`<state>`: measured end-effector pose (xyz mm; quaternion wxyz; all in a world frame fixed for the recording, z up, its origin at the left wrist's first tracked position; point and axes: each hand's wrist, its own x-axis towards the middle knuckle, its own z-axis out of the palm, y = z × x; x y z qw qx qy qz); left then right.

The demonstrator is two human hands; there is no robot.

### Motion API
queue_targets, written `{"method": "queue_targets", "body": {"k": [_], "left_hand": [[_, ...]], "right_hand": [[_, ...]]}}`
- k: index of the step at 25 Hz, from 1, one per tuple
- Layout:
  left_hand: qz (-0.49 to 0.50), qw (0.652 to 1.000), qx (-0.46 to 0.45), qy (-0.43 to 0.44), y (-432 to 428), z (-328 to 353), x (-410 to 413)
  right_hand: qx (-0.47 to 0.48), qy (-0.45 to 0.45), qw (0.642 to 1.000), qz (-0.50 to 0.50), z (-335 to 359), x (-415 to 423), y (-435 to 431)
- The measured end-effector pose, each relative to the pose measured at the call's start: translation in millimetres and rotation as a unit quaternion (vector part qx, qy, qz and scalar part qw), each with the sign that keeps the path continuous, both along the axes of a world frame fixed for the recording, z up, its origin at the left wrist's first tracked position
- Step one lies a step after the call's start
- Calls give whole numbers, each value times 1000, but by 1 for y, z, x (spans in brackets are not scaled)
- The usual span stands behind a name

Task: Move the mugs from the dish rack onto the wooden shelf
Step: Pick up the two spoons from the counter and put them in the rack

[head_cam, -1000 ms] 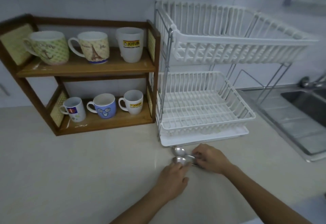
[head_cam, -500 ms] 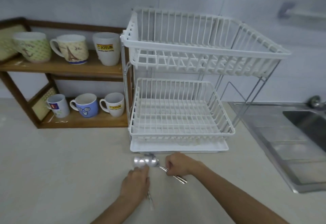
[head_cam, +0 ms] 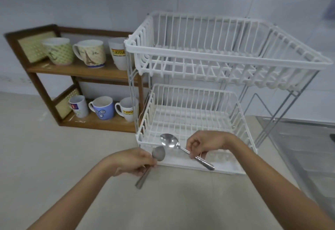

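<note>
The white two-tier dish rack [head_cam: 230, 63] holds no mugs in either basket. On the wooden shelf [head_cam: 81, 71] at the left, three mugs stand on the top board: a green patterned one [head_cam: 59, 51], an Eiffel Tower one [head_cam: 90, 53] and a tall white one [head_cam: 118, 54]. Three smaller mugs stand on the bottom board: a white one [head_cam: 78, 106], a blue one [head_cam: 103, 108] and a white one with a yellow label [head_cam: 126, 109]. My left hand [head_cam: 134, 161] grips a metal spoon [head_cam: 156, 157]. My right hand [head_cam: 204, 143] holds a second spoon [head_cam: 170, 142] in front of the lower basket.
The beige countertop [head_cam: 54, 157] stretches to the left and front. A steel sink and drainboard [head_cam: 308, 148] lie to the right of the rack. A white drip tray [head_cam: 190, 164] sits under the lower basket.
Both hands have lifted the two spoons off the countertop, up in front of the lower basket. The view has shifted right and closer to the rack.
</note>
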<state>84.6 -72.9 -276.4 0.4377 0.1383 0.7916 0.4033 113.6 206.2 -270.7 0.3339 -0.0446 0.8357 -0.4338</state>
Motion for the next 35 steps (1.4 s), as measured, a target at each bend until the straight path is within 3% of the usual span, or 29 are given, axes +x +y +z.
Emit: {"method": "queue_targets", "body": {"k": [3,6,10,14,16,19,22,24,27,30,35], "left_hand": [[15,999,29,-44,26,28,-18],[-15,995,-12,-98,51,33,-25],[-59,993,-70,-77,66,44,-35],[-18,997,-6,-72,79,62,-58],[33,999,7,-35,91,51,-68],[113,986,-54,108,114,12,-83],[120,942,-176,260,134,-32,-95],[115,919,-220,308,140,-49,-99],[70,900,-259,343,149,-63,-103],[68,904,-260,333,152,-66,-107],[44,911,-266,314,149,-70,-115]], "right_hand": [[-38,77,991,-101,10,-32,22],[-31,114,979,-166,-2,-60,28],[-44,117,965,-231,-28,-77,28],[-57,128,946,-294,-42,-85,33],[-58,122,940,-314,-45,-87,34],[-48,98,940,-325,-51,-89,32],[-37,80,941,-328,-60,-89,25],[-27,79,939,-335,-65,-89,22],[-39,87,927,-362,-73,-90,17],[-40,103,919,-379,-79,-91,10],[65,161,921,-348,-82,-93,7]]}}
